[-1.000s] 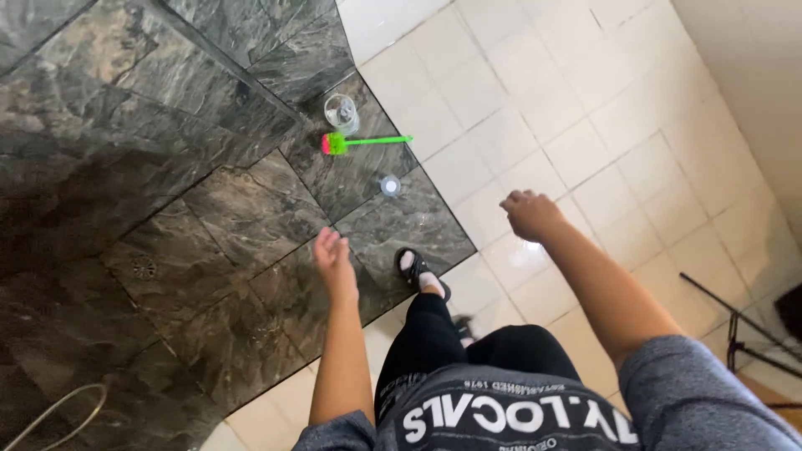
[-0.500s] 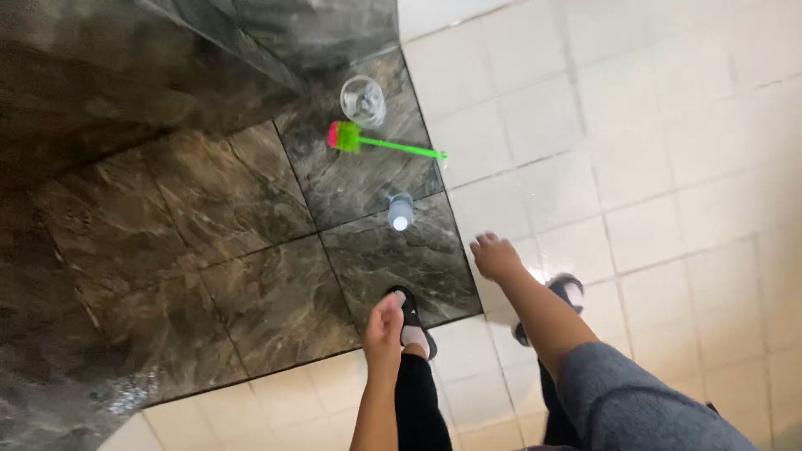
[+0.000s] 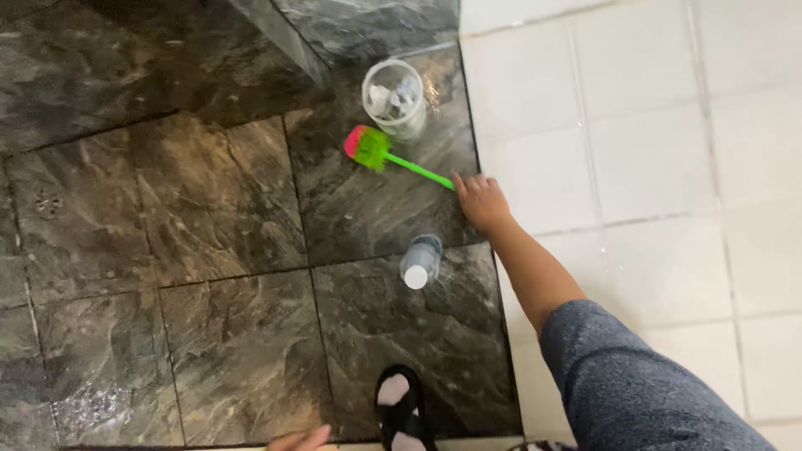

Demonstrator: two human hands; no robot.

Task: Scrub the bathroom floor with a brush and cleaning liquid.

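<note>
The right hand (image 3: 480, 200) now reaches down onto the green brush (image 3: 393, 159) handle; the left hand (image 3: 301, 438) drops near.

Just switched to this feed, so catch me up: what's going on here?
A person leans over a dark stone floor. Their right hand is on the handle end of a green brush with a pink-and-green head, lying flat. A clear plastic cup stands beyond it, a capped bottle nearer. The left hand is barely visible at the bottom edge.

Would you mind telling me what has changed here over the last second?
The right hand reached forward and down to the green brush's handle end, now touching it. The left hand dropped back to the frame's bottom edge. Brush, clear cup and bottle stayed put.
</note>
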